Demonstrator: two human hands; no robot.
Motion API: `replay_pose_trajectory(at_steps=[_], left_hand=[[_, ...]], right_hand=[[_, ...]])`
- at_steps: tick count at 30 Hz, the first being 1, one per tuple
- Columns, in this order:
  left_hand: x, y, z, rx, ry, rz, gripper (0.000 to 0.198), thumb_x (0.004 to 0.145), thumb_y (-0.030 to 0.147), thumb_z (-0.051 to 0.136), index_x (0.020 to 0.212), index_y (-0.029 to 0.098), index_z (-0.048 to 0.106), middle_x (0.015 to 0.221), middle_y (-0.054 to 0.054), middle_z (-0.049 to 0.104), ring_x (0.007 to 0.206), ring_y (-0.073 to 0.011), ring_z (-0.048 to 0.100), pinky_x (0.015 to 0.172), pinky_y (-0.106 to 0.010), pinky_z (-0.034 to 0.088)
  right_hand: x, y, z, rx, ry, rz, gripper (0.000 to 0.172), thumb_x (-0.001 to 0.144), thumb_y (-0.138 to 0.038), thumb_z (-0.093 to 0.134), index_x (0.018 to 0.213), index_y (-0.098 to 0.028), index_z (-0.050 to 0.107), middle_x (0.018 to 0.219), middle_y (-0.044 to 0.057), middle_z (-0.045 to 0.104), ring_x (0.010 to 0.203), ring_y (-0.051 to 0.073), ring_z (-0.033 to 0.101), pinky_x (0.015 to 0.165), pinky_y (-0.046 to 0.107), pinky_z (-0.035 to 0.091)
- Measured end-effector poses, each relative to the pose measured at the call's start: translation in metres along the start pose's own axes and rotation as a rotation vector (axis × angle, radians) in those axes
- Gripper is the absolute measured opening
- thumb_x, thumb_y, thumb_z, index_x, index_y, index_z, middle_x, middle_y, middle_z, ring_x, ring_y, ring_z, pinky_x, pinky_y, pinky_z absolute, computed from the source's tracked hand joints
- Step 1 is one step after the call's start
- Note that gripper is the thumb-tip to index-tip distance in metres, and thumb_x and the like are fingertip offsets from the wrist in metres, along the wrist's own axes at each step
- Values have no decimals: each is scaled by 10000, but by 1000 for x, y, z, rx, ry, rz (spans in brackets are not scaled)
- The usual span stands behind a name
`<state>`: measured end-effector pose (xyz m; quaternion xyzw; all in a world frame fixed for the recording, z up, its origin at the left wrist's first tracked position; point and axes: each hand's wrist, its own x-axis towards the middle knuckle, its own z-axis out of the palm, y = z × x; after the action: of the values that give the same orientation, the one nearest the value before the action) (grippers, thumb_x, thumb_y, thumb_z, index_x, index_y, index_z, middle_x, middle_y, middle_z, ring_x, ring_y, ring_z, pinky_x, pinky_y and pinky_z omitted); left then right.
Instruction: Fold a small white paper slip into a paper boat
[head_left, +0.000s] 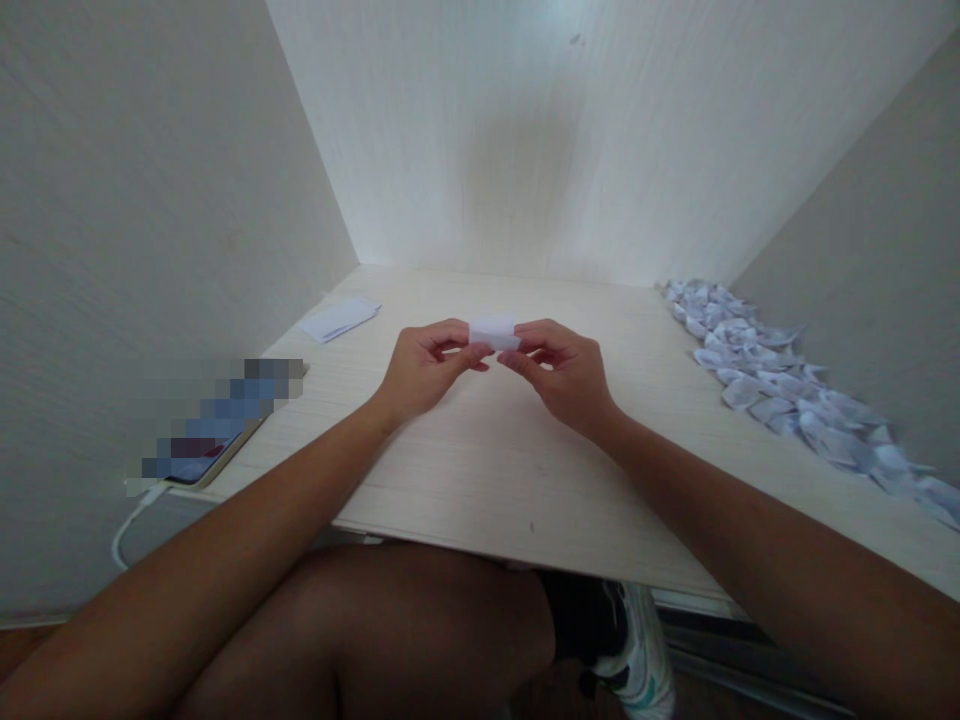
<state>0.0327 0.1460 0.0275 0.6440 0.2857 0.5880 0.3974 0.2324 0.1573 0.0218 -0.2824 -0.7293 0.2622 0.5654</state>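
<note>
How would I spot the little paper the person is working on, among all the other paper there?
Start at the pale wooden desk and look above its middle. There the left hand and right hand pinch a small white folded paper piece between fingertips. Unlike the heap of folded white papers along the right wall and the flat white sheets at back left, it is held off the desk.

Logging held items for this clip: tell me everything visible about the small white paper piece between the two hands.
The small white paper piece is a short, wide, roughly rectangular slip, plain white and apparently thin paper, seemingly folded, though creases are too small to confirm. It is held above the pale wood-grain desk, not resting on it, roughly level and near the desk's middle. The left hand pinches its left end and the right hand its right end, fingertips covering its lower edge. Nothing else touches it.
</note>
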Motion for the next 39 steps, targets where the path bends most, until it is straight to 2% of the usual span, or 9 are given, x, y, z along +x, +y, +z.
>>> replay_pose_trajectory(at_steps=[4,10,13,15,19,24,30,35,39], left_hand=[[0,2,-1,-33,-9,-39,159,777,315,865,842,175,824,879,-59,761,784,-147,721,718,-267,678],[-3,2,4,-4,25,-22,223,769,369,869,812,159,809,891,-66,766,760,-145,715,699,-279,682],[-4,1,8,-1,65,-22,278,762,393,874,816,140,772,834,-63,765,729,-153,726,662,-279,678],[-5,1,10,-30,85,-22,310,747,377,888,863,143,721,799,-50,763,720,-167,740,633,-280,675],[-4,2,10,-52,59,-9,432,755,317,886,1107,172,681,841,-33,763,749,-173,751,626,-288,681],[-5,0,10,-26,65,5,322,766,306,876,1028,169,750,838,-36,753,766,-168,748,641,-281,689],[-5,3,12,-13,120,13,270,760,313,875,966,161,790,807,-38,743,748,-170,738,615,-287,693],[-4,5,11,11,139,12,279,739,301,886,973,168,814,762,-26,730,703,-157,725,609,-287,694],[-4,5,11,26,134,15,251,737,287,887,953,177,826,747,-21,729,682,-143,721,609,-261,687]], right_hand=[[1,-2,-1,-38,-25,-44,169,867,-399,801,847,-234,774,980,28,759,801,150,686,644,263,550],[1,-2,-1,-1,-29,42,271,912,-440,739,771,-209,725,925,45,724,799,155,652,663,281,526],[0,-4,0,37,-29,69,294,908,-455,738,759,-202,714,916,54,708,808,160,639,657,283,515],[0,-5,2,85,-21,108,291,887,-451,762,760,-195,708,865,46,701,761,150,622,635,280,501],[-2,-5,5,222,9,227,289,807,-425,838,795,-177,689,752,15,685,643,121,591,585,268,476],[-1,-6,10,358,68,270,333,736,-362,886,848,-199,618,733,-19,687,646,127,652,623,275,542],[-1,-11,10,441,46,247,380,776,-228,839,1113,-223,666,791,-48,690,662,104,677,677,261,601],[-2,-11,9,423,35,220,283,792,-226,823,1062,-224,738,824,-47,663,681,94,682,689,259,611],[-3,-13,9,354,26,250,241,820,-326,816,1022,-210,754,827,-21,686,670,116,688,676,297,621]])
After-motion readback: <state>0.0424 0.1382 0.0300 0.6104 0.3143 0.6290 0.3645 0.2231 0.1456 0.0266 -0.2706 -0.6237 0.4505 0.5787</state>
